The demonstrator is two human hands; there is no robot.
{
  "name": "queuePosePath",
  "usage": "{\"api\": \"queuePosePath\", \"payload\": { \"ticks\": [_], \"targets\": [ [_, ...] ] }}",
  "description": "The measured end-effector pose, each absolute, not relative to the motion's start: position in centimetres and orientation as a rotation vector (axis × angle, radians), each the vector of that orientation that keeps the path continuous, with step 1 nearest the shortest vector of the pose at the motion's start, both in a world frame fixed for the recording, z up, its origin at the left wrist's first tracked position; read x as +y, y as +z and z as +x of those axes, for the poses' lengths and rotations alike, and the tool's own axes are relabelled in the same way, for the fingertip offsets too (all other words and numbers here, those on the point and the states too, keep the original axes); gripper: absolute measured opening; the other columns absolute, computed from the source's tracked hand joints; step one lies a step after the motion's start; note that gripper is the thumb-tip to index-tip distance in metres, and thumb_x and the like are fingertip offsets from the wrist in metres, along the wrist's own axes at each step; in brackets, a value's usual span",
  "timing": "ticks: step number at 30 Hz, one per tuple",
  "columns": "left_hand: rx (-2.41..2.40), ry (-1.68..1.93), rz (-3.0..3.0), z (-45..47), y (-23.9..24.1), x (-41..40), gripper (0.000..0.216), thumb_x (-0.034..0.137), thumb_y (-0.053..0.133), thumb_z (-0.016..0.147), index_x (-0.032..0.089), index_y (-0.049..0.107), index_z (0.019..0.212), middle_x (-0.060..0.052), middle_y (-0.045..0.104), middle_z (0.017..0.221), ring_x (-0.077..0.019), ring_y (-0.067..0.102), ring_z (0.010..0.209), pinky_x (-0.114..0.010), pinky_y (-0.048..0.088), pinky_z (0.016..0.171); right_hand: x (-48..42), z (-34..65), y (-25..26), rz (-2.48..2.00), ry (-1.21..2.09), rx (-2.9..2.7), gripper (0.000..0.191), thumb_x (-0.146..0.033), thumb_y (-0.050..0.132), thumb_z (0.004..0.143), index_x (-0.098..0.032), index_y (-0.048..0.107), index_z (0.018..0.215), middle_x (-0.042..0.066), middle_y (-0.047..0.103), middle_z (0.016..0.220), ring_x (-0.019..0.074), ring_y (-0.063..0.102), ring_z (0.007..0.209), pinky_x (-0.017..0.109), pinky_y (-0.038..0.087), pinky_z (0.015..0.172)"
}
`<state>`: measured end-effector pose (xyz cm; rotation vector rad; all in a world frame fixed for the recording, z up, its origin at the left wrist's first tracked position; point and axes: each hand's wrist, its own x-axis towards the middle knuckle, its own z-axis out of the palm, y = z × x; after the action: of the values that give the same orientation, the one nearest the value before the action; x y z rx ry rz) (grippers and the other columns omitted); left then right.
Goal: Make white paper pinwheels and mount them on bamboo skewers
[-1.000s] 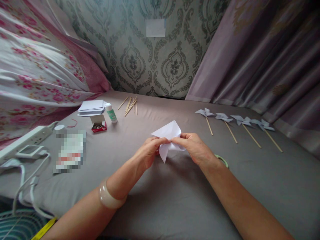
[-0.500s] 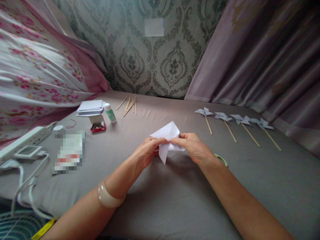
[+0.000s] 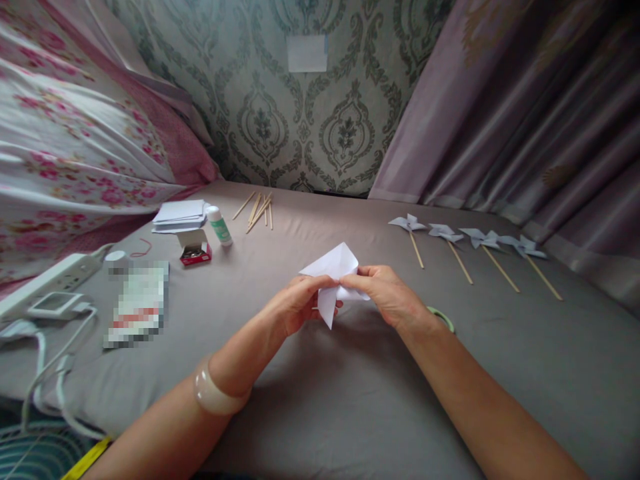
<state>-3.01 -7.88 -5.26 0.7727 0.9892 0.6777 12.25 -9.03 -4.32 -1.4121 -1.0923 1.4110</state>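
Observation:
A white paper pinwheel (image 3: 336, 263), its blades folded toward the middle, is held up between my two hands over the grey cloth. My left hand (image 3: 303, 298) grips its left side, thumb pressed at the centre and some fingertips showing beneath the paper. From the right, my right hand (image 3: 387, 290) pinches it, thumb tip also at the centre and fingers behind. The two thumbs nearly meet there. Whatever lies under them is hidden. A light green ring-shaped thing (image 3: 442, 319), partly covered, lies beside my right wrist.
Several pinwheels on sticks (image 3: 483, 241) lie at the right. Toward the back left are loose wooden sticks (image 3: 259, 210), a glue stick (image 3: 219, 225), a small red box (image 3: 195, 254) and stacked paper (image 3: 179, 216). A power strip (image 3: 55, 280) with cables and a blurred packet (image 3: 140, 300) sit at left.
Both hands keep their hold on the paper pinwheel, almost still. More of my left fingertips now show under the paper. The whole view has shifted very slightly.

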Motion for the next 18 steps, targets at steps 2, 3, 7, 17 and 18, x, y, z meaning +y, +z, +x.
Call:
{"api": "queuePosePath", "payload": {
  "ticks": [2, 3, 7, 17, 18],
  "targets": [
    [0.987, 0.678, 0.76, -2.95, -5.13, -7.93, 0.02, 0.023, 0.067, 0.068, 0.011, 0.067, 0.084, -0.006, 0.067, 0.069, -0.0156, 0.062, 0.058, -0.025, 0.05, 0.052, -8.96, 12.3, -4.39, -1.421, 1.402, -1.099, 0.019, -0.025, 0.072, 0.056, -0.014, 0.074, 0.072, 0.003, 0.072, 0.066, 0.0138, 0.06, 0.057, 0.025, 0.045, 0.059],
    [0.984, 0.678, 0.753, -2.92, -5.07, -7.94, 0.019, 0.022, 0.067, 0.068, 0.011, 0.067, 0.084, -0.007, 0.067, 0.069, -0.0155, 0.062, 0.057, -0.026, 0.05, 0.052, -8.93, 12.33, -4.43, -1.426, 1.396, -1.106, 0.019, -0.025, 0.072, 0.056, -0.014, 0.074, 0.072, 0.003, 0.072, 0.066, 0.0139, 0.06, 0.057, 0.025, 0.045, 0.059],
    [0.972, 0.666, 0.748, -2.93, -4.97, -7.96, 0.019, 0.023, 0.069, 0.069, 0.01, 0.067, 0.082, -0.008, 0.067, 0.066, -0.015, 0.062, 0.054, -0.026, 0.052, 0.053, -8.84, 12.41, -4.51, -1.431, 1.379, -1.132, 0.019, -0.025, 0.071, 0.056, -0.014, 0.074, 0.071, 0.004, 0.072, 0.066, 0.0141, 0.06, 0.057, 0.025, 0.045, 0.058],
    [1.022, 0.68, 0.737, -2.62, -4.68, -8.29, 0.014, 0.019, 0.06, 0.074, 0.009, 0.067, 0.083, -0.008, 0.067, 0.062, -0.0138, 0.06, 0.049, -0.024, 0.051, 0.048, -8.94, 12.28, -4.54, -1.412, 1.376, -1.11, 0.016, -0.026, 0.07, 0.055, -0.015, 0.072, 0.066, 0.003, 0.071, 0.063, 0.0136, 0.059, 0.057, 0.025, 0.044, 0.06],
    [1.02, 0.686, 0.733, -2.57, -4.71, -8.3, 0.014, 0.019, 0.061, 0.074, 0.009, 0.066, 0.083, -0.008, 0.067, 0.062, -0.0139, 0.06, 0.049, -0.024, 0.051, 0.049, -8.94, 12.28, -4.53, -1.42, 1.364, -1.105, 0.015, -0.026, 0.07, 0.054, -0.015, 0.072, 0.065, 0.002, 0.07, 0.062, 0.0133, 0.058, 0.057, 0.025, 0.043, 0.059]
  ]
}}
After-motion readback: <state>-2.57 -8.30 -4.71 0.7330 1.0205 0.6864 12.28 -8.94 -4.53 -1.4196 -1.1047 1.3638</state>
